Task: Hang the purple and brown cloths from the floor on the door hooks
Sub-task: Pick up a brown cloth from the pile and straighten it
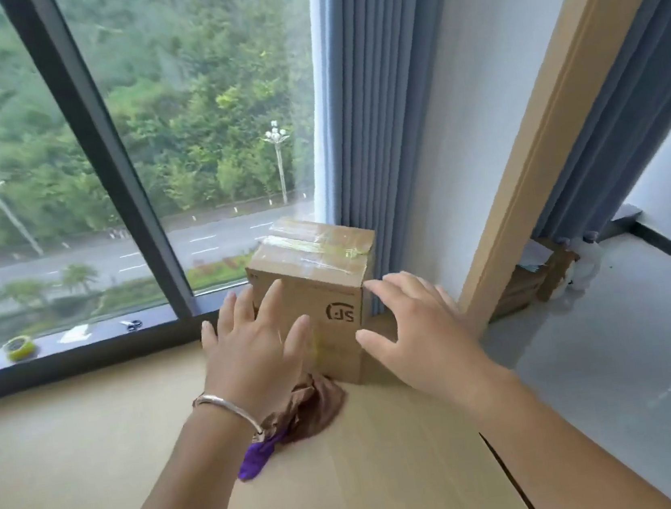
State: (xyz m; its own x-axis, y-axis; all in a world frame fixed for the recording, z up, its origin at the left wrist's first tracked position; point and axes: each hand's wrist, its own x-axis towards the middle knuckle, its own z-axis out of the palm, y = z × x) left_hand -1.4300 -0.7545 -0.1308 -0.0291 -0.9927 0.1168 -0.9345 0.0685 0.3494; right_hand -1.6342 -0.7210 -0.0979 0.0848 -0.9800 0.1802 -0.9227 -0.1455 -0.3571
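Brown cloth (pixel 310 409) & purple cloth (pixel 255 460) lie under left hand (pixel 251 340), nearer it; both hands spread wide, right hand (pixel 415 329) empty too.

Purple cloth (pixel 254 461) mostly hidden under left wrist (pixel 226 411); only one end visible. Brown cloth (pixel 308 410) partly covered by same wrist, far edge behind box (pixel 317 294). Box near face partly masked by left hand (pixel 252 345). Small items on sill (pixel 82 340) too small to identify. Both forearms cut off at near edge.
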